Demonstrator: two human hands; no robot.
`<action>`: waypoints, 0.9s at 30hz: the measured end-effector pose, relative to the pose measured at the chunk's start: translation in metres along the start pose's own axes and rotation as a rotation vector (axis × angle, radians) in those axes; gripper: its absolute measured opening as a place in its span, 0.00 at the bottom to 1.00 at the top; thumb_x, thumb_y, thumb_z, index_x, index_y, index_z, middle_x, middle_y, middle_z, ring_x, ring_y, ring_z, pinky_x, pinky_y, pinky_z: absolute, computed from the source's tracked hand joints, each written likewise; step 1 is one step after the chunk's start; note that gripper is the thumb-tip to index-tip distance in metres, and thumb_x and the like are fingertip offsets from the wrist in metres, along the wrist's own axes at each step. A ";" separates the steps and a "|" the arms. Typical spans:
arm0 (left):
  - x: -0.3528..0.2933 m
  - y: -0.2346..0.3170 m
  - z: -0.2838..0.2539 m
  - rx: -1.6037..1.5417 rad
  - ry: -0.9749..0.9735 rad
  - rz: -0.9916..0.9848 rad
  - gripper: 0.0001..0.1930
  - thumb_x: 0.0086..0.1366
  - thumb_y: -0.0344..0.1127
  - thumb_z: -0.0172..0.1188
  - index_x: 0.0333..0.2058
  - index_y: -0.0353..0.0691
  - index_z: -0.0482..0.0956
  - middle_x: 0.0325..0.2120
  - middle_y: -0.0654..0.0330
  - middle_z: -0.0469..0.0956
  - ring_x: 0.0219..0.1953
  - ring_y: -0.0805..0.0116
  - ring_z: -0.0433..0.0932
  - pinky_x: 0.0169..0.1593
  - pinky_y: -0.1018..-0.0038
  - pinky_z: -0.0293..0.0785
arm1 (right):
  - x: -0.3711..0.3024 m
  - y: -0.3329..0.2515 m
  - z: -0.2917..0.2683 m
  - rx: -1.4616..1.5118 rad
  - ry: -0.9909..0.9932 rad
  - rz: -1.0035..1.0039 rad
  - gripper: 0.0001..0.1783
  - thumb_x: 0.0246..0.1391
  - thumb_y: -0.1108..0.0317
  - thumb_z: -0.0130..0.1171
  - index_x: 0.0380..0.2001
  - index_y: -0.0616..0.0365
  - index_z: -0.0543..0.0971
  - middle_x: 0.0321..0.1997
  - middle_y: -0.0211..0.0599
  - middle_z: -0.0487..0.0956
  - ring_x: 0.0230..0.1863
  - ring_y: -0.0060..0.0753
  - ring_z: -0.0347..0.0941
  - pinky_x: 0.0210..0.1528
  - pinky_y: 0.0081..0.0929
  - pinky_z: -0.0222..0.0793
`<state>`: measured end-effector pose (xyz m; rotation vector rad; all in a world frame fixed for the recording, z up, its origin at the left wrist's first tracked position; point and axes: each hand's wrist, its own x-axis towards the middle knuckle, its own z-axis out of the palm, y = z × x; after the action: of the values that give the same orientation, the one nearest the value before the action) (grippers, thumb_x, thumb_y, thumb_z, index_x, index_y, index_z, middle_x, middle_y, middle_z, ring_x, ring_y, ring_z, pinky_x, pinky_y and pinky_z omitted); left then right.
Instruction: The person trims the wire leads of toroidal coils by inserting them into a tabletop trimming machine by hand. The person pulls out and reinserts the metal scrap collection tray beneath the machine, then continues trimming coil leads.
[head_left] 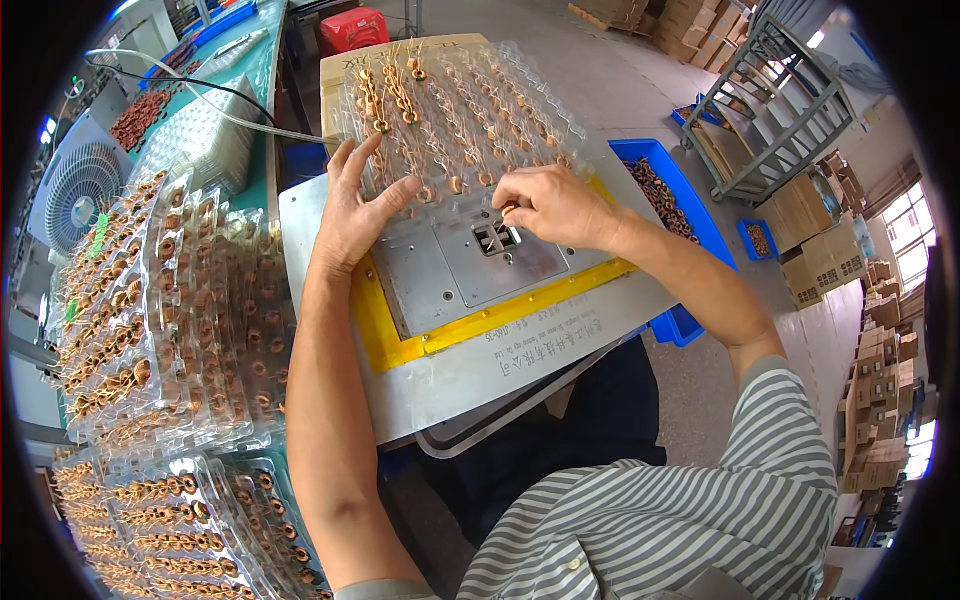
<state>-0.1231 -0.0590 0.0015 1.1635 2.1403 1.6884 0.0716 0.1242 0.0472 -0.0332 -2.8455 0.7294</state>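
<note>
Left hand [355, 205]: flat, palm down, fingers spread, pointing far. Right hand [550, 205]: curled, fingertips pinched at its left end (grip contents too small to tell). Both forearms bare, reaching from near edge.

**Grey plate, loaded bench**

A flat grey metal work plate [560, 345] carries a yellow-edged steel fixture [470, 275] and a clear plastic blister tray of copper coils [470, 110]. Left, the green bench [262, 60] bears stacked clear coil trays [170, 320].
</note>
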 end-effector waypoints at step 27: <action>-0.001 0.014 0.007 0.174 0.201 0.169 0.29 0.60 0.49 0.65 0.57 0.42 0.72 0.57 0.49 0.63 0.60 0.58 0.65 0.58 0.63 0.64 | -0.015 0.030 0.051 -0.146 0.123 -0.256 0.04 0.43 0.78 0.57 0.25 0.58 0.78 0.30 0.41 0.75 0.36 0.45 0.76 0.39 0.39 0.72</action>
<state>-0.1118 -0.0538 0.0116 1.3043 2.4133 1.7869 0.0750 0.1254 -0.0133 0.2499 -2.7105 0.4496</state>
